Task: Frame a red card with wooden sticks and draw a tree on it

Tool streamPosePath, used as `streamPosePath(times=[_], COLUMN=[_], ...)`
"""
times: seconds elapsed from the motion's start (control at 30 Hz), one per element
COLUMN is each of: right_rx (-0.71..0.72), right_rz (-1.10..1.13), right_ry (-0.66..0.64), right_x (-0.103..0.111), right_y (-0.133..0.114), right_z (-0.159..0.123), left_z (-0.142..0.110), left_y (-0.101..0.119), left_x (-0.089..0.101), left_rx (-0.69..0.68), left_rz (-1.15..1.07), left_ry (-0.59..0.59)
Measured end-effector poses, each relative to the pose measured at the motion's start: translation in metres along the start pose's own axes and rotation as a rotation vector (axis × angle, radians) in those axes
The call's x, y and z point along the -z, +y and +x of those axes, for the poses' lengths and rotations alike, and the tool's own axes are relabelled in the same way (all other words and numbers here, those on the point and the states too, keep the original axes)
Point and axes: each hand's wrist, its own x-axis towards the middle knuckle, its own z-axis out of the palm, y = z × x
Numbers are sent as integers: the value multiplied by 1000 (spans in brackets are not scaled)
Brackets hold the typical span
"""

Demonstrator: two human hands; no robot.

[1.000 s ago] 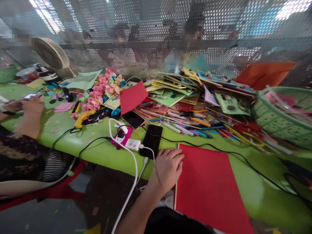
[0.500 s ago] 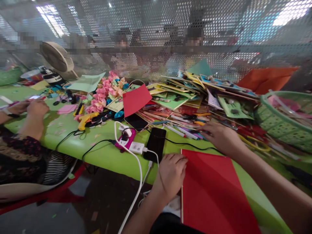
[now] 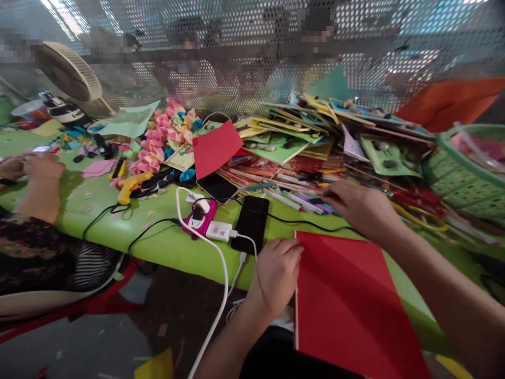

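Note:
A large red board (image 3: 351, 305) with a pale edge lies across the near table edge. My left hand (image 3: 278, 271) is closed at its upper left corner, fingers curled against the edge; the thumb is hidden. Beyond the board, my right hand (image 3: 365, 208) reaches down to a row of coloured marker pens (image 3: 310, 204). Its fingers are bent together at the pens' right ends, and whatever is between the fingertips is hidden. A dark phone (image 3: 250, 223) lies just past my left hand.
A pink power adapter (image 3: 199, 218) with white cables sits left. Behind are a pile of decorated cards (image 3: 288, 137), pink paper flowers (image 3: 155, 142) and a yellow glue gun (image 3: 132, 187). A green basket (image 3: 469, 173) stands right. Another person's hands (image 3: 43, 166) are at far left.
The view has shifted slightly, so the table items sit higher in the picture. My right hand stays at the pens and my left hand stays at the red board's corner.

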Motion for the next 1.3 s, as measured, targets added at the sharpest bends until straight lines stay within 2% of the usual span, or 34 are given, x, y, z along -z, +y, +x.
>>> streamPosePath(times=[0.17,0.33,0.5,0.7,0.87,1.1,1.3], right_rx=[145,176,197,197,176,273,262], right_rz=[241,180,105,137,138,65,67], right_ry=[70,87,109,95,68,105,85], right_x=[21,12,1,-6,-8,-10,-11], right_y=[8,18,27,30,31,31,30], right_z=[-66,-100,-106,-108,-106,-106,-106], left_z=[0,-1,1,2,2,2,2], left_y=[1,2,3,3,3,4,4], left_x=[2,3,4,4,5,6,5], left_rx=[0,-4,-11,-8,2,10,-10], left_rz=[3,15,28,29,26,28,28], left_ry=[-19,-18,-16,-12,-25,-40,-13])
